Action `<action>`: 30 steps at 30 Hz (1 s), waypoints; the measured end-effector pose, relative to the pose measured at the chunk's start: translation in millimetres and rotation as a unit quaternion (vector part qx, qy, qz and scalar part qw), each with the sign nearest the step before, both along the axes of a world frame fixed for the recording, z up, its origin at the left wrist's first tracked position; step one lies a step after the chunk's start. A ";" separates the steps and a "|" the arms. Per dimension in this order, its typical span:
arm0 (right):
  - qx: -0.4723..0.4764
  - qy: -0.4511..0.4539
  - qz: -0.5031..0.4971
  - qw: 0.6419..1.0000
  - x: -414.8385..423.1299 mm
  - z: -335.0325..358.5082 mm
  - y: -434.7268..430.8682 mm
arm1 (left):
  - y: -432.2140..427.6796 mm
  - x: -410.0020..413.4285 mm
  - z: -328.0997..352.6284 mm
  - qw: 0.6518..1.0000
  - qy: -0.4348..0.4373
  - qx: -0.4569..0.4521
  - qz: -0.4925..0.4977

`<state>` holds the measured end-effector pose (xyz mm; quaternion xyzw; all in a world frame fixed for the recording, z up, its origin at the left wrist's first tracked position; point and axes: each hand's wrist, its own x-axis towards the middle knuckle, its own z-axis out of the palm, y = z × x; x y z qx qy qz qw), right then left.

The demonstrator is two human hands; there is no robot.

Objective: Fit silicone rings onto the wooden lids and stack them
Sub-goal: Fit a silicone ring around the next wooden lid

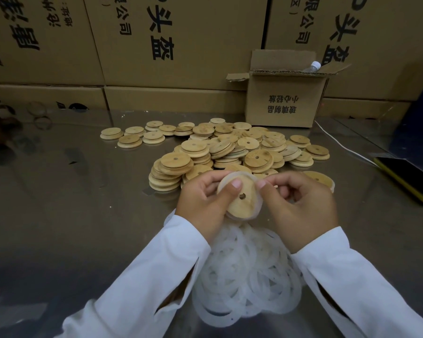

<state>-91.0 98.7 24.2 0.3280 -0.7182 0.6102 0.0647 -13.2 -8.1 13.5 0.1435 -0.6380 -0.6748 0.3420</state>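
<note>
Above the heap of loose rings we held one wooden lid, left hand gripping it, right hand pinching the silicone ring at its edge. Best, we judged, to stretch it evenly round the rim.

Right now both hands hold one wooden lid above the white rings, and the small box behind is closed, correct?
No: in the head view the small box is open, flaps up. Otherwise right: left hand and right hand hold the wooden lid above the rings.
</note>
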 end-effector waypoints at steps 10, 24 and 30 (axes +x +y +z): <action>0.030 -0.032 0.031 0.999 -8.0 1.4 1.8 | -5.8 7.2 13.1 0.998 0.018 -0.061 -0.018; -0.010 0.007 0.010 1.000 1.3 -10.3 -2.6 | -1.2 7.4 7.0 0.999 0.020 -0.027 0.036; 0.007 0.093 -0.051 0.994 1.6 -7.6 0.6 | -1.9 7.0 7.3 1.000 0.021 0.005 0.014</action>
